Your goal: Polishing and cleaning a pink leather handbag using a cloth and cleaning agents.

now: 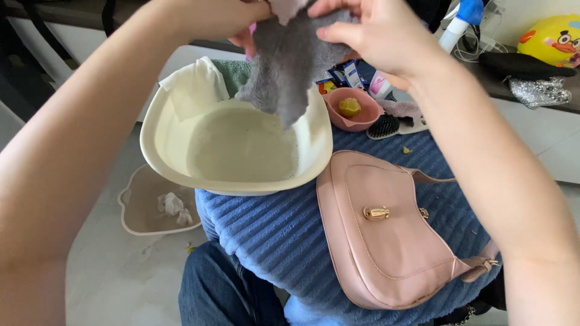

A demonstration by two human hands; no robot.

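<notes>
Both my hands are raised at the top of the view, gripping a grey fluffy cloth (290, 66) between them. My left hand (214, 18) holds its upper left part, my right hand (374, 36) its upper right part. The cloth hangs down over a cream plastic basin (314, 145) with cloudy water in it. A white cloth (196, 87) is draped over the basin's far left rim. The basin rests on a blue ribbed blanket (272, 235), next to a pink handbag (380, 241) with a gold clasp.
A small pink bowl (362, 121) with a yellow lump inside, a black hairbrush (383, 127) and small packets lie behind the handbag. A beige tray (142, 211) with crumpled tissue sits on the floor at left. A spray bottle (459, 24) and yellow inflatable toy (553, 39) stand at the top right.
</notes>
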